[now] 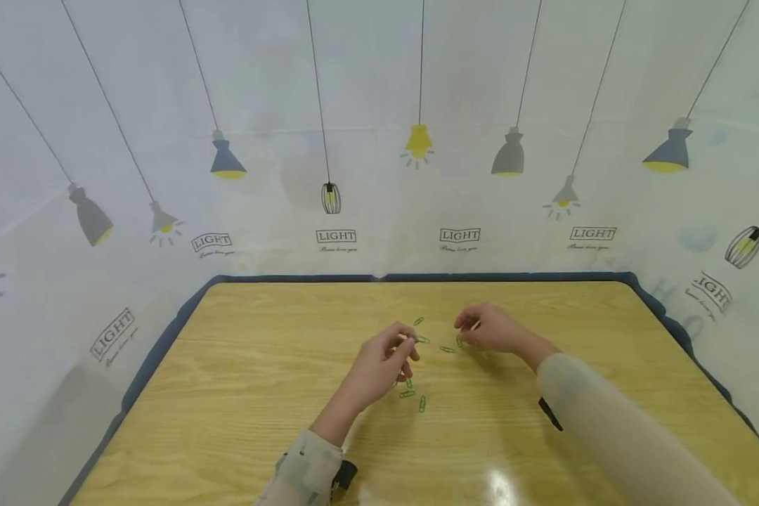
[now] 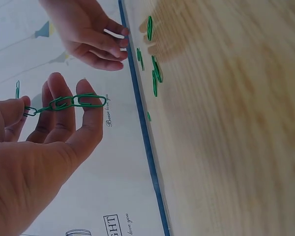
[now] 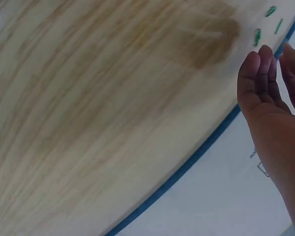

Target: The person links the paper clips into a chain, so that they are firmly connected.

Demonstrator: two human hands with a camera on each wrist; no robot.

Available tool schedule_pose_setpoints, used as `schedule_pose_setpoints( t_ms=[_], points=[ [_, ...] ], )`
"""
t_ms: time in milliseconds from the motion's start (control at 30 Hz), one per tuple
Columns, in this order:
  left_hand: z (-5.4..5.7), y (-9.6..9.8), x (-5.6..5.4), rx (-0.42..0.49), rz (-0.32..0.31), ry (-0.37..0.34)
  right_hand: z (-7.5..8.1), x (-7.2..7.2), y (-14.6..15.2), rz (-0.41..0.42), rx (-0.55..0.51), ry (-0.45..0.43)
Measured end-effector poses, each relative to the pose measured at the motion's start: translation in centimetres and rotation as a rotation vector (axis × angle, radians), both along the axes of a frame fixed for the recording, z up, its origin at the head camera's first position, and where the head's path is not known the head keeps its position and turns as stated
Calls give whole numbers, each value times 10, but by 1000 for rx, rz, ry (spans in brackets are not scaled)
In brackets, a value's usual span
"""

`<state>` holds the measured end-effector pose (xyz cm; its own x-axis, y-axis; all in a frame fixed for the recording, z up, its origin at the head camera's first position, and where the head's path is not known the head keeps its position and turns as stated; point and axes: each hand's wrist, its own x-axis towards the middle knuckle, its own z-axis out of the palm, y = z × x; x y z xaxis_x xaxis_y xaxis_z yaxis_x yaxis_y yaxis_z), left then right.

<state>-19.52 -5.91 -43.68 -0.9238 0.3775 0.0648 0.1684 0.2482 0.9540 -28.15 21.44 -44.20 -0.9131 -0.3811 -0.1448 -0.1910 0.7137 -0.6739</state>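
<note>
My left hand [image 1: 379, 362] is raised over the table and pinches a short chain of linked green paper clips [image 2: 91, 100] between thumb and forefinger. The chain lies across the other fingers in the left wrist view, and one more clip end [image 2: 17, 89] sticks out beyond the thumb. My right hand [image 1: 495, 329] hovers over the far part of the table with loosely bent fingers; nothing shows between them. A loose green paper clip [image 1: 459, 342] lies just below its fingertips, and another paper clip [image 1: 446, 349] lies to the left of that.
More loose green clips lie around the left hand, including one paper clip [image 1: 419, 321] farther back and one [image 1: 422, 403] nearer. The wooden table [image 1: 259, 365] has a dark blue border [image 1: 303, 278]. Behind it hangs a white backdrop [image 1: 373, 84] printed with lamps.
</note>
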Motion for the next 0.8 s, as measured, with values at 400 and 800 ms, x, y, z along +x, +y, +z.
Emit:
schedule_pose_setpoints(
  t_ms=[400,800],
  points=[
    [-9,-1,2,25,-27,-22,-31,-5,9,-84,-69,-94],
    [-4,-6,-1,25,19,-10,-28,-4,-2,-144,-49,-50]
  ],
)
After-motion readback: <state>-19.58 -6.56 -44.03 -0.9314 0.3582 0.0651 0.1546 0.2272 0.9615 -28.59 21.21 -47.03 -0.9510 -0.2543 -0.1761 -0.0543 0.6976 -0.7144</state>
